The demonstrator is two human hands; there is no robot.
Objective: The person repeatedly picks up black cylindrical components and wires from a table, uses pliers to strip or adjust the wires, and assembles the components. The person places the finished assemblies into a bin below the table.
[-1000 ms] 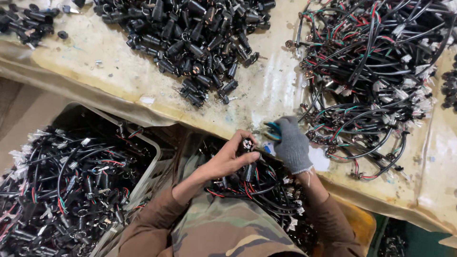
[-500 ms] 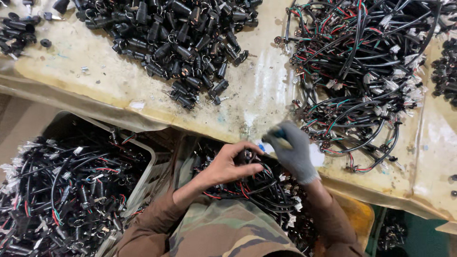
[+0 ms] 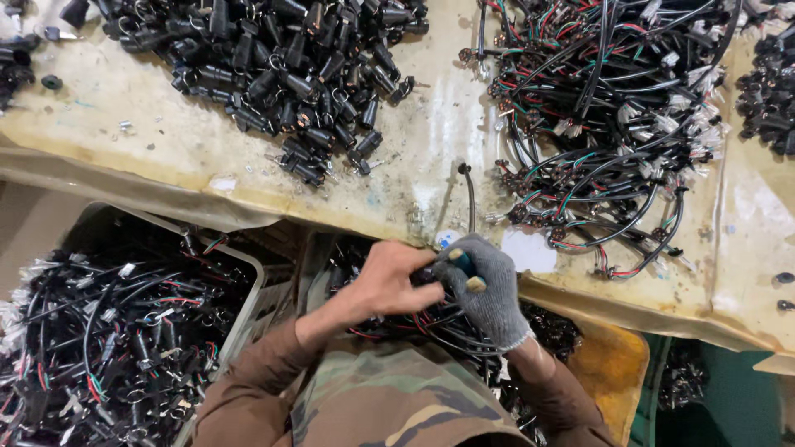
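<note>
My bare left hand (image 3: 387, 281) is closed, fingertips pinching a small part against my right hand; the part itself is hidden. My right hand (image 3: 490, 290) wears a grey knit glove and grips a small tool with a blue and tan handle (image 3: 464, 269). A thin black cable (image 3: 470, 194) rises from between the hands onto the table's front edge. Both hands hover over a bundle of black, red and green wire harnesses (image 3: 431, 324) in my lap.
A worn yellowish table (image 3: 166, 157) carries a heap of black cylindrical connectors (image 3: 290, 74) and a large tangle of wire harnesses (image 3: 613, 124). A white crate (image 3: 257, 277) full of harnesses stands at lower left. A yellow bin (image 3: 617, 364) sits at lower right.
Both hands have come closer together at the table's front edge. My left hand turned palm down, hiding the small black connector it held up. A black cable now lies up onto the table.
</note>
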